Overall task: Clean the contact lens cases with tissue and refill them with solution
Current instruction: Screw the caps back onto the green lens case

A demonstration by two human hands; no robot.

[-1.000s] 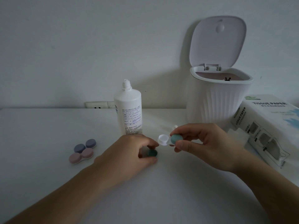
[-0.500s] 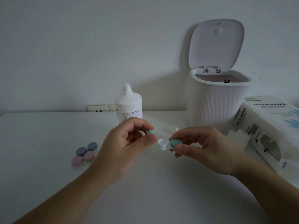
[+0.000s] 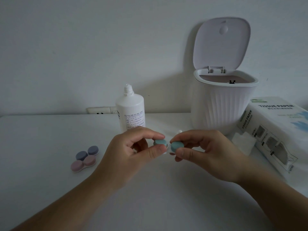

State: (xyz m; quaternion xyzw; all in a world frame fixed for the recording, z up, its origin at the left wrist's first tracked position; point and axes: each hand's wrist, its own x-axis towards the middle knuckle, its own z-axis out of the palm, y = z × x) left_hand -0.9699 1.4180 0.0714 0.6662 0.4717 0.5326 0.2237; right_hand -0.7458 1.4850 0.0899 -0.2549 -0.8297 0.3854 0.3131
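Above the table, between both hands: teal lens case. My left hand pinches one teal cap, my right hand pinches the other cap.

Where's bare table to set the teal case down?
Bare: near edge of the table between the forearms; far-left stretch left of the purple case and pink case; strip between those and the bottle. Crowded: right side, with bin, tissue box and loose tissue.
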